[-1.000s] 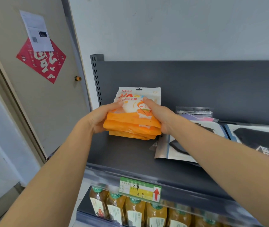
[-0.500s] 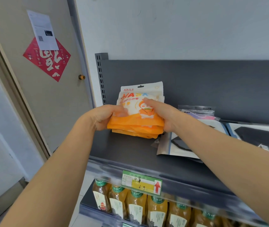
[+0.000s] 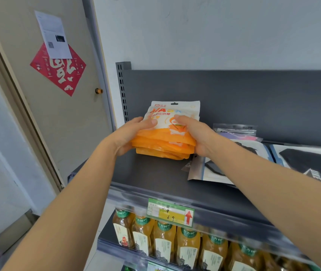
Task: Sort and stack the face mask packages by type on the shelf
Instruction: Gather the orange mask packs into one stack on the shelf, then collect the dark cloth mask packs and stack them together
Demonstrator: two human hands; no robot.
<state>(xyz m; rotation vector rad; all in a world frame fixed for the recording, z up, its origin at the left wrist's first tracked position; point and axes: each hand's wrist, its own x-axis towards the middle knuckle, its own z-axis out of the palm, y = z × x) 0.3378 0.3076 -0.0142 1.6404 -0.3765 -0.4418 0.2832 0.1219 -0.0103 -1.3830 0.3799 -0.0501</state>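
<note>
Head view: the left hand [image 3: 130,133] and right hand [image 3: 195,132] clasp one stack of orange-and-white mask packages [image 3: 167,139] from either side, thumbs on top, about four layers showing, held at the grey shelf [image 3: 155,177] near its back panel. Right of the hands lie two black-mask packages [image 3: 302,163] and one clear pouch [image 3: 234,130].

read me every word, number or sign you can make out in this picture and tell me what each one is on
"MASK": top orange mask package; smaller print unreadable.
"69", handwritten, with a red up arrow: shelf price tag.
Green bottle caps: characters too blurred.
Red door decoration: one large stylised character.
White paper notice: too small.
</note>
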